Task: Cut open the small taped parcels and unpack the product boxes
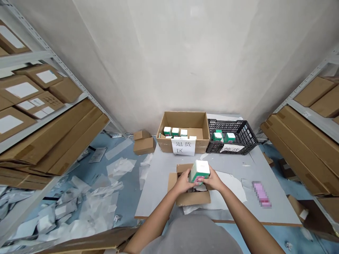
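Green-and-white carton: it is standing roughly upright, slightly tilted, between the two hands, just over the opening of a small cardboard box; this green-and-white carton (200, 171) is showing its white top to the camera.
Left hand: the left hand (183, 182) is clamping the carton's left side.
Right hand: the right hand (214, 181) is pressing the right side and lower part, so both hands are sharing the hold.
Small cardboard box: the small cardboard box (192, 199) is sitting on the bench (156, 185) with its flaps spreading outward; its contents are mostly hiding behind the hands and carton, so I cannot tell what else is lying inside.
Step in hand: the person appears to be handling the carton at the box opening, with neither hand letting go.
Next move: any shift from here is probably calling for an even two-handed grip and for keeping the carton's lower edges clear of the flaps.
Large cardboard box: at the back of the bench, the large cardboard box (164, 145) is holding similar cartons (175, 132) and bearing a paper sign (183, 146) reading 退货区.
Black plastic crate: just right of it, the black plastic crate (213, 147) is holding more green-and-white cartons (230, 137).
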`<move>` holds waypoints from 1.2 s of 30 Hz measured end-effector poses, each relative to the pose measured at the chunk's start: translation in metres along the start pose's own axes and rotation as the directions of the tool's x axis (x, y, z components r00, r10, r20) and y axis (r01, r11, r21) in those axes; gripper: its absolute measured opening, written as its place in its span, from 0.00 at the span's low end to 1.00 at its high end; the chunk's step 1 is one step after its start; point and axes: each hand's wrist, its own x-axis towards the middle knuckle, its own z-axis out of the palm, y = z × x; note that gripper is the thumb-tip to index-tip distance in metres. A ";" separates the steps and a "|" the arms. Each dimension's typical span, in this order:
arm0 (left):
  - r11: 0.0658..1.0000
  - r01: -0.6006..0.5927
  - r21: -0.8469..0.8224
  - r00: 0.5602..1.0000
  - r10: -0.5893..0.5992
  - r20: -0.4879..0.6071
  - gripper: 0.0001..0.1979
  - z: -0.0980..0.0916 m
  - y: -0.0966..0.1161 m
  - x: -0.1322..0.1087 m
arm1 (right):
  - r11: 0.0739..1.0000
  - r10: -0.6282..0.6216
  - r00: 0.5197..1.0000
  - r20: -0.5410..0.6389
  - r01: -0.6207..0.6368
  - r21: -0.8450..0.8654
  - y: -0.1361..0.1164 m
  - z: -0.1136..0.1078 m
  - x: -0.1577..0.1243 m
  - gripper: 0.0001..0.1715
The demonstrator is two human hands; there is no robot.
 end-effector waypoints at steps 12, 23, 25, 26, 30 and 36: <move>0.986 -0.156 0.053 0.983 0.150 0.107 0.39 0.001 0.028 0.030 | 0.986 -0.042 0.999 0.005 0.042 -0.161 -0.042 -0.016 -0.024 0.47; 0.920 -0.377 0.108 0.923 0.364 0.122 0.32 0.089 0.131 0.140 | 0.956 -0.161 0.958 -0.239 0.092 -0.278 -0.061 -0.158 -0.010 0.49; 0.909 -0.406 0.098 0.909 0.391 0.140 0.33 0.112 0.149 0.172 | 0.959 -0.171 0.951 -0.259 0.100 -0.266 -0.058 -0.196 -0.001 0.51; 0.902 -0.420 0.098 0.903 0.405 0.146 0.34 0.123 0.157 0.189 | 0.958 -0.176 0.948 -0.266 0.103 -0.267 -0.057 -0.216 0.005 0.51; 0.879 -0.461 0.125 0.886 0.445 0.133 0.35 0.165 0.182 0.264 | 0.952 -0.207 0.935 -0.288 0.125 -0.279 -0.050 -0.297 0.039 0.47; 0.869 -0.483 0.109 0.872 0.467 0.144 0.36 0.220 0.179 0.388 | 0.938 -0.214 0.928 -0.304 0.109 -0.329 -0.010 -0.400 0.120 0.47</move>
